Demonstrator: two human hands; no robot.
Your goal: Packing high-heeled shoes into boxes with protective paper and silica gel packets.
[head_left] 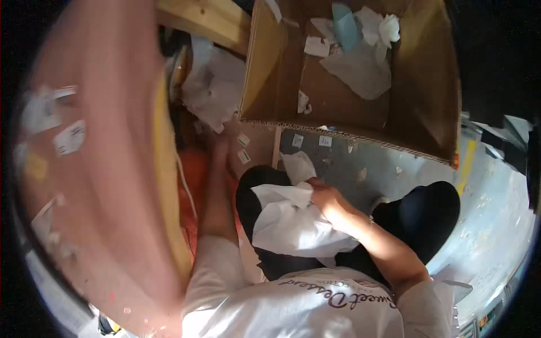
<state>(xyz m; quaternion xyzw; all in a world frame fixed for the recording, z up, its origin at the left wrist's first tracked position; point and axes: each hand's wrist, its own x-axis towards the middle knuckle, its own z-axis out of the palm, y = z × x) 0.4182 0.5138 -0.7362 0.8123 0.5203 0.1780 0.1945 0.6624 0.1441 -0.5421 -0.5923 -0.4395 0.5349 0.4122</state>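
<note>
My right hand (329, 201) is closed round a crumpled white sheet (290, 231), thin like paper or plastic. The sheet lies across my lap, and one corner of it pokes up beyond my fingers. Over to the left, my left arm reaches down between the table edge and my knee. My left hand (223, 138) is in shadow at the lower edge of another crumpled whitish sheet (217, 84); its fingers are hard to make out.
A large open cardboard box (352, 132) stands ahead, with crumpled white sheets (360, 67) and a pale blue piece (345, 27) inside. The pinkish tabletop (112, 186) with its yellow edge fills the left. Small paper labels (326, 141) and scraps dot the grey floor (479, 236).
</note>
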